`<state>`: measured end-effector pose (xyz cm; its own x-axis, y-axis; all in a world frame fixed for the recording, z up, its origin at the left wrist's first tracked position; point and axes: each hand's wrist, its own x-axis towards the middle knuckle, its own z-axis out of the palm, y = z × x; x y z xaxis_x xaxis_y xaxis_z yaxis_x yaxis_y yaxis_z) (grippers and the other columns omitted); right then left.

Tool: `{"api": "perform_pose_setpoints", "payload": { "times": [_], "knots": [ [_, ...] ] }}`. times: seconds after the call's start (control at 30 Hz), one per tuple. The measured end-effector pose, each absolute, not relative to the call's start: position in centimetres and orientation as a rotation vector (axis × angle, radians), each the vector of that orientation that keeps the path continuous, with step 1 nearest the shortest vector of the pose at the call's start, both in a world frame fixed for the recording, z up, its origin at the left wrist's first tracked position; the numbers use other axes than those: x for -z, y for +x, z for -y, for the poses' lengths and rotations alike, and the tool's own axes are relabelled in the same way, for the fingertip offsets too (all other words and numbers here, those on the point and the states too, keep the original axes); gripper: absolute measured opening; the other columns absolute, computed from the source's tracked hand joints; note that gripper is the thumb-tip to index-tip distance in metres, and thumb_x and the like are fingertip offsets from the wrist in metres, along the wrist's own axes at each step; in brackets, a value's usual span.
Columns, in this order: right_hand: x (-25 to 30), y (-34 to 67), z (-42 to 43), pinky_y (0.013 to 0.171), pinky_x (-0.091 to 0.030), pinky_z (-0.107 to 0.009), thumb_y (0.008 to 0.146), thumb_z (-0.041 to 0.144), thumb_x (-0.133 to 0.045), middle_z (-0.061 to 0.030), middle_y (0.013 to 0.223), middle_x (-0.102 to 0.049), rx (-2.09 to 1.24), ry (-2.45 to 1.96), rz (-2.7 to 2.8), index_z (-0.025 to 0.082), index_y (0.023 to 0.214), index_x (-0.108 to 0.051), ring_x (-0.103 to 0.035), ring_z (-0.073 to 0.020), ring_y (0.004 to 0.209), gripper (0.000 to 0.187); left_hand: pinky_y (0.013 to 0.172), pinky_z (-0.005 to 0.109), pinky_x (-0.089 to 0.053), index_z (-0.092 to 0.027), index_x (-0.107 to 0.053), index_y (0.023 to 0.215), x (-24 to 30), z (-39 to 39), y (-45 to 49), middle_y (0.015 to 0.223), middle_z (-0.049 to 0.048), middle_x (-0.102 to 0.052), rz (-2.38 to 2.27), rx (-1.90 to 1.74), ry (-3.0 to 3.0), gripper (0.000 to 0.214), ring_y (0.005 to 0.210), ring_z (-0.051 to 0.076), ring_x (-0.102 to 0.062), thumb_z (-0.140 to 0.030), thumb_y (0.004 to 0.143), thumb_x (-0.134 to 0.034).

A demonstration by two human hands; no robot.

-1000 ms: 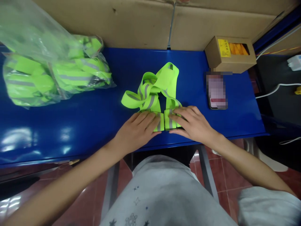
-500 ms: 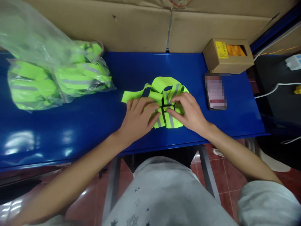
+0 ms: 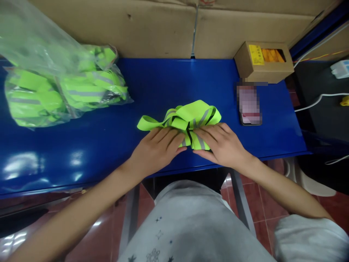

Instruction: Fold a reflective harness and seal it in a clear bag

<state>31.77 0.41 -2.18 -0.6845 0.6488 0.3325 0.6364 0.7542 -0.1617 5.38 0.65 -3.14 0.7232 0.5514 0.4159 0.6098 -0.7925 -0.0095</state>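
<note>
A bundle of neon-yellow reflective straps (image 3: pixel 198 111), with grey stripes and black edging, lies near the front edge of the blue table. My left hand (image 3: pixel 159 147) grips its front left part, fingers over the top and thumb at the near edge. On the front right part, my right hand (image 3: pixel 222 142) grips in the same way. Loops of the strap stand up beyond both hands. A narrow black band shows in the gap between my hands. Under my fingers the folds are hidden.
Clear plastic bags (image 3: pixel 89 89) packed with similar yellow straps lie at the left. At the right rear stands an open cardboard box (image 3: pixel 268 69) with orange contents. A phone (image 3: pixel 249 107) lies in front of it. Cardboard (image 3: pixel 158 32) lines the back of the blue table (image 3: pixel 81 145).
Both hands have moved nearer the table's front edge and closed over the near side of the straps. The far loops have risen and folded toward me. The black cord seen between the fingers is now covered.
</note>
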Motion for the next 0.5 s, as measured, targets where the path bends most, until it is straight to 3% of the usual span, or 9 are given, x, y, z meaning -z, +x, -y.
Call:
{"api": "perform_pose_setpoints", "payload": {
  "times": [0.17,0.27,0.4,0.5],
  "knots": [
    [1.6,31.4,-2.4,0.075,-0.048,-0.035,0.111,0.048,-0.051,-0.0066,0.092,-0.078,-0.394,-1.097,2.369,0.015,0.114,-0.07,-0.072,-0.0214,0.077,0.037,0.06,0.029,-0.046,-0.015,-0.062,0.115,2.9,-2.2,6.1,0.086,0.0049,-0.074,1.122,0.89,-2.923,0.017,0.067,0.018,-0.069,-0.027,0.11,-0.05],
    [2.4,31.2,-3.9,0.07,-0.045,-0.034,0.111,0.049,-0.05,-0.0045,0.091,-0.077,-0.526,-1.208,2.278,0.019,0.107,-0.07,-0.07,-0.0202,0.076,0.036,0.055,0.025,-0.04,-0.017,-0.059,0.118,2.7,-3.5,6.4,0.082,-0.0007,-0.07,1.405,0.939,-3.08,0.016,0.055,0.011,-0.06,-0.027,0.11,-0.049],
    [3.3,30.7,-4.7,0.085,-0.045,-0.038,0.108,0.044,-0.059,-0.007,0.104,-0.076,-0.337,-1.238,2.186,0.021,0.107,-0.067,-0.069,-0.025,0.096,0.025,0.064,0.025,-0.044,-0.019,-0.064,0.109,2.6,-4.0,6.9,0.088,-0.0005,-0.071,1.554,0.939,-3.034,0.013,0.068,0.013,-0.066,-0.03,0.108,-0.056],
    [3.4,30.4,-4.7,0.084,-0.044,-0.039,0.109,0.042,-0.056,-0.0073,0.104,-0.074,-0.26,-1.223,2.184,0.022,0.106,-0.066,-0.067,-0.025,0.096,0.022,0.07,0.027,-0.048,-0.018,-0.068,0.108,2.9,-3.6,7.2,0.095,0.0035,-0.072,1.52,0.939,-2.909,0.019,0.083,0.018,-0.071,-0.031,0.109,-0.055]
  ]
}}
